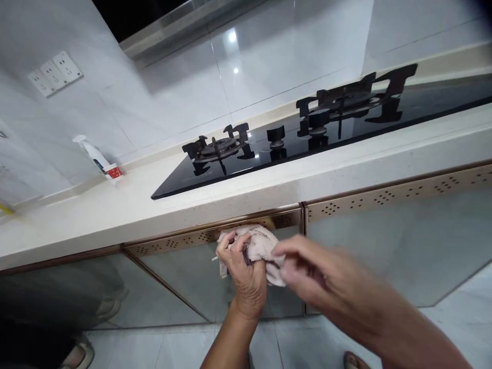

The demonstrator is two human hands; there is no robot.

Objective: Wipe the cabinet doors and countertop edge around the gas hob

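A crumpled pale pink cloth (263, 245) is bunched up in front of the cabinet doors, just under the countertop edge. My left hand (245, 277) has its fingers curled round the cloth's left part and grips it. From the right, my right hand (313, 269) closes its thumb and fingers on the cloth's right edge; motion blurs this hand slightly. Behind the cloth runs a copper-coloured perforated strip (172, 242) along the top of a glass cabinet door (184, 279), partly covered by the cloth and hands.
A black gas hob (246, 163) with two burners and knobs (275, 136) sits on the white countertop (142, 205). At the left stand a white bottle (92, 151) and a red-and-white cup (113, 171). Wall sockets (56, 73) hang above. A sandalled foot (79, 354) shows at lower left.
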